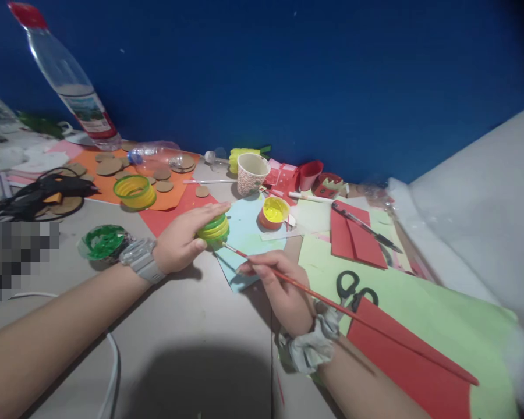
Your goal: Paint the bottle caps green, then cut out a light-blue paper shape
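Note:
My left hand (181, 241) lies over a small ringed piece striped green and yellow (213, 230), its fingers across the top and the thumb at the near side. Between the thumb and fingers of my right hand (283, 285) is a long thin red paintbrush (305, 290). Its tip touches or nearly touches the lower side of the striped piece, which sits at the edge of a light blue paper sheet (240, 221). A small pot of yellow paint (274, 212) stands just beyond. Green paint fills a shallow dish (102, 241) left of my left wrist.
A yellow ringed piece (134, 192) and cardboard discs (109, 167) lie on orange paper. Behind are a paper cup (252, 173), a lying plastic bottle (155, 154) and a tall bottle (78, 87). Scissors (353, 288), red paper (410, 355) and a pen (367, 226) lie right.

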Tool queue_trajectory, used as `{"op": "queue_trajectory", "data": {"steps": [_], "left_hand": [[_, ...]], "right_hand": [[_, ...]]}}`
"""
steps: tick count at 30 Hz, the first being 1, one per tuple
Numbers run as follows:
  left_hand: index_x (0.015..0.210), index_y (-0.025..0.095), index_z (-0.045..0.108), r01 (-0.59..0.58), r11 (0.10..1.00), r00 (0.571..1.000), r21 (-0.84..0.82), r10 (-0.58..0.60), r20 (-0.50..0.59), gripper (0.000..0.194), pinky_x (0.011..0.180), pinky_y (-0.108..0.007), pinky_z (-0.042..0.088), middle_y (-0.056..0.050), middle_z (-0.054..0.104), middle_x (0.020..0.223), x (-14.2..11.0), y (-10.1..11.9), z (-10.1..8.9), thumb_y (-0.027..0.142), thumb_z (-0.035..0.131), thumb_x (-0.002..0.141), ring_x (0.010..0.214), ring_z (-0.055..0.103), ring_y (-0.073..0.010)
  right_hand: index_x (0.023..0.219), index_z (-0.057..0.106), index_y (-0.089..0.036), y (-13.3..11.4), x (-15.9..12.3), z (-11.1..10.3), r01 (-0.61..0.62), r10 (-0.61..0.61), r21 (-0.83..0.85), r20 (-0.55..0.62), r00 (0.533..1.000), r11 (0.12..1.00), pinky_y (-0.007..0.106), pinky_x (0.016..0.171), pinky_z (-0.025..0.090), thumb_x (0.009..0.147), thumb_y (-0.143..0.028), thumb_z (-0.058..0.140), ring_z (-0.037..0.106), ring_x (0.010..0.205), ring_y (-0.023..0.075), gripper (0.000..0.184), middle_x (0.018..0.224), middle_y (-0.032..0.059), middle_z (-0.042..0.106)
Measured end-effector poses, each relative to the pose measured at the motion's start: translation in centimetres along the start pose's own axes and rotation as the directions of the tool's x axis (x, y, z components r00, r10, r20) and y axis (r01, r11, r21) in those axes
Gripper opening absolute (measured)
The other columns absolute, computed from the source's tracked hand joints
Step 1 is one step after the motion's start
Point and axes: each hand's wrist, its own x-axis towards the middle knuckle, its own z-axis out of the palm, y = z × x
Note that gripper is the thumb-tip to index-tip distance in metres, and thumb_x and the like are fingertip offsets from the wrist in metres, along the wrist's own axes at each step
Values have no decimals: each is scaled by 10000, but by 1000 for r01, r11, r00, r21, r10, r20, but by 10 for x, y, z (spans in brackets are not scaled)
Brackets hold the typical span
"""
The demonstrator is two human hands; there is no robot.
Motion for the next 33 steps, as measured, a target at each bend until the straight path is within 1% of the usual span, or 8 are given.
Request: {"op": "queue_trajectory", "data": {"steps": [2, 5, 10, 17, 21, 26, 28, 33], "left_hand": [[1420, 162, 437, -6, 1000, 1000, 8, 6, 3, 818, 1086, -527, 344, -164, 488, 1430, 0, 0, 0, 725, 214, 869, 1305, 458, -354], [1421, 168, 435, -10, 1000, 1000, 9, 10, -4, 804, 1086, -526, 347, -158, 487, 1431, -1, -1, 0, 717, 218, 875, 1306, 459, -350], [1424, 176, 432, -6, 1000, 1000, -8, 6, -4, 805, 1086, -526, 346, -157, 496, 1424, 0, 0, 0, 721, 222, 872, 1299, 466, -344], [1415, 159, 443, 7, 1000, 1000, -20, -7, -20, 805, 1074, -540, 358, -162, 506, 1412, -1, -1, 0, 716, 228, 876, 1296, 467, -355], [1417, 156, 438, 9, 1000, 1000, -4, -9, -11, 811, 1071, -557, 357, -167, 494, 1422, 0, 0, 0, 717, 211, 877, 1292, 469, -362], [1408, 148, 449, -11, 1000, 1000, 1, 11, -7, 817, 1059, -550, 374, -176, 506, 1410, 2, 1, 0, 721, 223, 872, 1291, 470, -369], [1403, 141, 454, -24, 1000, 1000, 3, 24, -6, 808, 1063, -538, 371, -181, 507, 1408, 2, 1, 0, 711, 222, 879, 1291, 471, -367], [1405, 148, 450, -33, 999, 999, 12, 33, -10, 798, 1079, -530, 350, -181, 502, 1413, 0, -2, 0, 707, 222, 883, 1294, 470, -354]], "right_hand": [[929, 664, -230, -1, 0, 0, -20, 20, -26, -5, 1000, 999, 279, 717, 552, 928, -313, 563, 709, 782, 159, 131, 830, 0, 745], [911, 658, -222, -2, 1, 0, -40, 36, -43, -100, 994, 998, 285, 721, 553, 937, -317, 546, 704, 761, 156, 150, 817, 6, 741], [935, 657, -224, -3, -1, 1, -17, 17, -7, 12, 1000, 1000, 279, 712, 562, 927, -314, 561, 712, 777, 161, 131, 823, 6, 748], [935, 648, -225, 2, 2, 0, -32, 27, -47, -106, 994, 998, 285, 744, 548, 940, -295, 543, 695, 764, 146, 126, 824, -4, 738], [960, 650, -241, -2, -1, 0, 9, -12, -88, -34, 999, 996, 252, 716, 542, 940, -272, 545, 695, 772, 133, 112, 841, -15, 740], [954, 668, -237, -8, -4, 2, 157, -131, -120, 201, 971, 980, 260, 772, 530, 938, -241, 546, 694, 831, 137, 123, 888, -6, 739], [953, 670, -234, -8, -4, 2, 148, -120, -104, 234, 965, 984, 271, 782, 531, 940, -249, 543, 695, 839, 143, 129, 897, -1, 740], [955, 649, -222, -2, 0, 0, -20, 19, -98, -7, 1000, 995, 283, 722, 553, 943, -303, 536, 699, 782, 157, 139, 845, 6, 736]]}}
